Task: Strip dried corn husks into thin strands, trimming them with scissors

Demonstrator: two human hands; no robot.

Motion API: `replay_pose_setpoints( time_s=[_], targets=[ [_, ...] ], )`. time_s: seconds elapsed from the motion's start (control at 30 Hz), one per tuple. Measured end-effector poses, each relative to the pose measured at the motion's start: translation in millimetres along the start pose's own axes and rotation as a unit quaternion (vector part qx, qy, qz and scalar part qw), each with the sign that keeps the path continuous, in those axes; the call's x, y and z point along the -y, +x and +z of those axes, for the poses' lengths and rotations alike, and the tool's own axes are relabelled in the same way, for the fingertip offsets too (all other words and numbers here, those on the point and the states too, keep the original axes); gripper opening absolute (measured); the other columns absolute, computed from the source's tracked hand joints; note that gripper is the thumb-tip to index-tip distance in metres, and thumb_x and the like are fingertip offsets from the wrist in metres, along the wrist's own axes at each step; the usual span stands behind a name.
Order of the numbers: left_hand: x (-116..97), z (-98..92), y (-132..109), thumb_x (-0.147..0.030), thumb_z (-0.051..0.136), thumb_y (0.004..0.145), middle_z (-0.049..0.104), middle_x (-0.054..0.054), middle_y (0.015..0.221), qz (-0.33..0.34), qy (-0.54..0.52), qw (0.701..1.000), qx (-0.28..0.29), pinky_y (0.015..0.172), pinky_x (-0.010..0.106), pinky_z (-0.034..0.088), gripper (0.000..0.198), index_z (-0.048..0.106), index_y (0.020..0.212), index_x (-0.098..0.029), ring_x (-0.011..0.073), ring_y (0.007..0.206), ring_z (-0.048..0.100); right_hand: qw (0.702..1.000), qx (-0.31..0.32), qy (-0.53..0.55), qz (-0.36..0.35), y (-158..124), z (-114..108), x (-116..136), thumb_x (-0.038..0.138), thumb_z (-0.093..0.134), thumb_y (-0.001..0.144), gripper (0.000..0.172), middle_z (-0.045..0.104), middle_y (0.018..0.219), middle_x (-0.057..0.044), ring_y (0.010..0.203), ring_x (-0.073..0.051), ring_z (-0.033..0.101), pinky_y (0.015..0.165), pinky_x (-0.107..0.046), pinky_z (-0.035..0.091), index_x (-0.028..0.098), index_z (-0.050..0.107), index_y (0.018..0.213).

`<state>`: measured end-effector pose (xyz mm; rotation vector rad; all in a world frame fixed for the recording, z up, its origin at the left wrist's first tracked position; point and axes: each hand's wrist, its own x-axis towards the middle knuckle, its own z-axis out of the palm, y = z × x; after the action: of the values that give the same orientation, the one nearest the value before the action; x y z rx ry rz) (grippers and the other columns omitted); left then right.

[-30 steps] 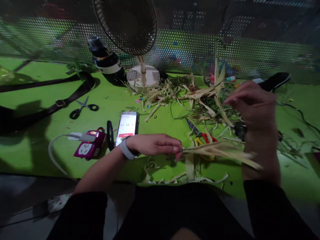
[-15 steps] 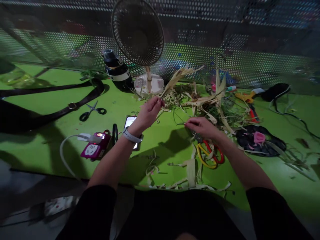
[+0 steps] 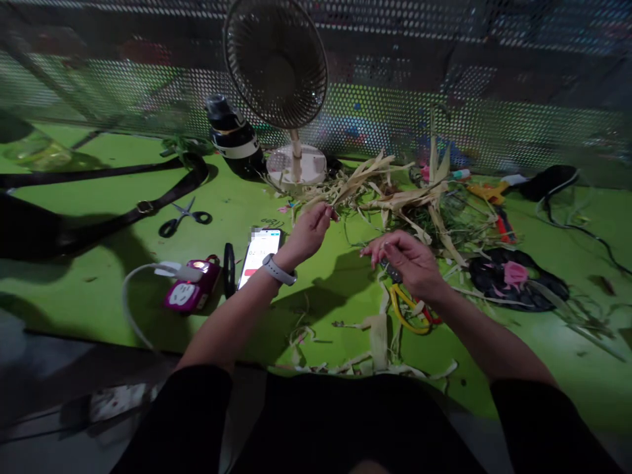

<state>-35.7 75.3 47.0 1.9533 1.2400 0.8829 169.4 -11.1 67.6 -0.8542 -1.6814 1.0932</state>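
Note:
My left hand (image 3: pixel 312 230), with a grey watch band on its wrist, is closed in a pinch on the base of a dry, pale corn husk (image 3: pixel 363 176) that fans out to the upper right. A thin green wire (image 3: pixel 347 236) curves down from near that pinch towards my right hand (image 3: pixel 405 260). The right fingers are apart and bent, above the table; whether they touch the wire's end I cannot tell. Under this hand lie pliers or shears with yellow and red handles (image 3: pixel 405 315), partly hidden.
Husk scraps (image 3: pixel 379 339) lie along the front edge. A fan (image 3: pixel 296 164) and black bottle (image 3: pixel 239 148) stand behind. At left are scissors (image 3: pixel 184 214), a lit phone (image 3: pixel 259 253) and a purple power socket (image 3: pixel 190 289). A glue gun (image 3: pixel 488 191) and black flower-decorated piece (image 3: pixel 486 280) lie right.
My left hand has moved slightly right and down, and the husk leans lower. My right fingers have spread from their pinch at the wire's end. More of the phone shows.

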Motion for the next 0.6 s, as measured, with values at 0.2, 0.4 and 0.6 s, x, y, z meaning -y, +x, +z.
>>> replay_pose_setpoints(
  time_s=[0.2,0.4,0.6],
  targets=[
    [-19.0,0.1,-11.4,-0.024,0.03,0.097,0.058,0.006,0.077,-0.004,0.149,0.989,0.0,0.065,0.028,0.036,0.026,0.054,0.093,-0.016,0.0158,0.066,0.05,0.982,0.077,-0.162,-0.051,-0.7,-10.2,19.4,0.031,0.048,0.096,0.019,0.068,0.089,-0.005,0.09,-0.018,0.064,0.08,-0.035,0.05,0.022,0.062,0.088],
    [-42.9,-25.2,-28.1,-0.01,0.028,0.091,0.059,0.008,0.075,-0.05,0.423,0.905,0.0,0.053,0.027,0.028,0.03,0.054,0.105,-0.014,0.0157,0.056,0.046,0.973,-0.024,-0.228,-0.03,-3.0,-63.4,40.5,0.03,0.056,0.092,0.013,0.072,0.092,-0.003,0.08,-0.017,0.066,0.071,-0.032,0.051,0.024,0.068,0.091],
    [-71.1,-45.4,-61.0,-0.01,0.038,0.086,0.057,0.005,0.064,0.061,0.308,0.915,0.253,0.051,0.027,0.03,0.029,0.061,0.102,-0.018,0.0148,0.048,0.044,0.96,-0.212,-0.159,-0.092,-18.3,-82.0,54.3,0.031,0.068,0.084,0.006,0.061,0.066,0.002,0.047,-0.011,0.052,0.043,-0.026,0.038,0.027,0.068,0.079]
  ],
)
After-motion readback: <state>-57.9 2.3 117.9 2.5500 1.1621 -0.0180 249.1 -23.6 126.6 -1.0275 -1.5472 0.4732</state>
